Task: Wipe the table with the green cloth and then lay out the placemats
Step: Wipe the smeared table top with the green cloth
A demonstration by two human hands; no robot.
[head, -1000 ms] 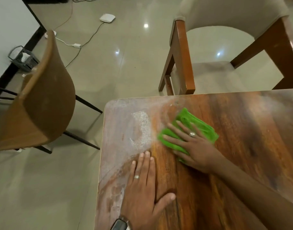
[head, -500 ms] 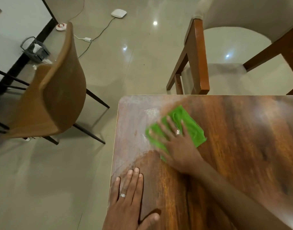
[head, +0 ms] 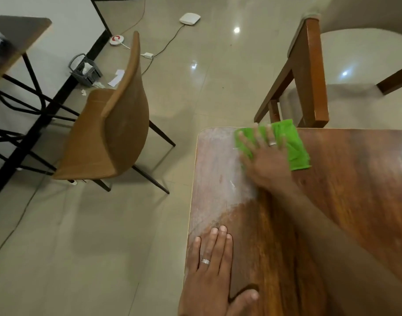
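While the left hand (head: 215,272) lies flat, fingers spread, on the tabletop (head: 346,201), the right hand (head: 266,160) presses the green cloth (head: 293,147) flat at the far edge.

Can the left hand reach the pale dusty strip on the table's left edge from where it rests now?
Probably yes. The left hand lies flat on the table, and the pale dusty strip begins just beyond its fingers. Nothing lies between; the right hand and green cloth work farther off.
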